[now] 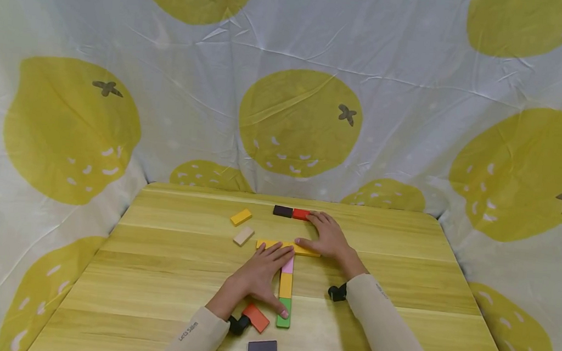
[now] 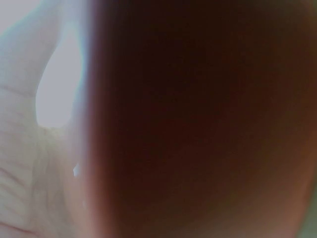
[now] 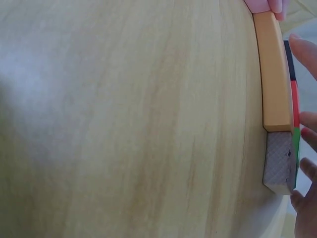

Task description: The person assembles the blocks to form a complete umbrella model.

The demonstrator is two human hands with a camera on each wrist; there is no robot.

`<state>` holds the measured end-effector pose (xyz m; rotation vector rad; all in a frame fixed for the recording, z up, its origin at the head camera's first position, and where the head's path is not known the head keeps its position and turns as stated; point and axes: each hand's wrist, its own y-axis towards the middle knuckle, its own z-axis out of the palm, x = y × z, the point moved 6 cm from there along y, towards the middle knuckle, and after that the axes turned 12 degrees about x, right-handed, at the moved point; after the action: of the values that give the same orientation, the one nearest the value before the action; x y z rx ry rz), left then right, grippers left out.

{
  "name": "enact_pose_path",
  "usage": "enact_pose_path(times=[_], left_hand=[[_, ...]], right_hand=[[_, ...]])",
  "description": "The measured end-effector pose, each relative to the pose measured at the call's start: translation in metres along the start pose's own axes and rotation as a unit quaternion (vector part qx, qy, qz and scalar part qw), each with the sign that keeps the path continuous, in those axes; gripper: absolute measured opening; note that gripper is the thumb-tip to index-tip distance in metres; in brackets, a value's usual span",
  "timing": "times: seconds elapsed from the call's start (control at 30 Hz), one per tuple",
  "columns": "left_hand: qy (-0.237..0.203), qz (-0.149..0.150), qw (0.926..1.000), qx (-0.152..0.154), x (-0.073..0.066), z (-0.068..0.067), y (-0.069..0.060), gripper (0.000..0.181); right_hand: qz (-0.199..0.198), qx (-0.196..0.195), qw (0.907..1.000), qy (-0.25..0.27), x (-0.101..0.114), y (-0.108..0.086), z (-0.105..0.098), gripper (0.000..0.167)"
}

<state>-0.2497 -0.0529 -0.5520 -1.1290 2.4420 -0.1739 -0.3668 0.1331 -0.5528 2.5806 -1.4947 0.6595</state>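
In the head view, wooden blocks form a T. Its stem has a pink block (image 1: 287, 264), a yellow block (image 1: 285, 285) and a green block (image 1: 283, 321); an orange-yellow bar (image 1: 309, 251) crosses the top. My left hand (image 1: 259, 276) spreads over the stem, thumb on the green block, fingertips near the crossbar. My right hand (image 1: 329, 239) has its thumb at the crossbar and its fingers at the red block (image 1: 300, 214), which adjoins a black block (image 1: 282, 211). The right wrist view adds a grey block (image 3: 278, 161) and a green edge (image 3: 296, 151) near the fingers. The left wrist view is dark and blurred.
Left of the T lie a yellow block (image 1: 241, 217) and a beige block (image 1: 244, 236). An orange-red block (image 1: 256, 318) is beside the left wrist, and a dark purple block (image 1: 262, 350) lies nearer the front. A lemon-print curtain (image 1: 393, 140) rises behind the wooden table (image 1: 154, 276).
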Motion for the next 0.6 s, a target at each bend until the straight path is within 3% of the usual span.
enact_pose_path(times=[0.6], left_hand=[[-0.004, 0.001, 1.0, 0.004, -0.0016, -0.0025, -0.0014, 0.147]], right_hand=[[0.001, -0.002, 1.0, 0.005, 0.0012, -0.0022, 0.0001, 0.094]])
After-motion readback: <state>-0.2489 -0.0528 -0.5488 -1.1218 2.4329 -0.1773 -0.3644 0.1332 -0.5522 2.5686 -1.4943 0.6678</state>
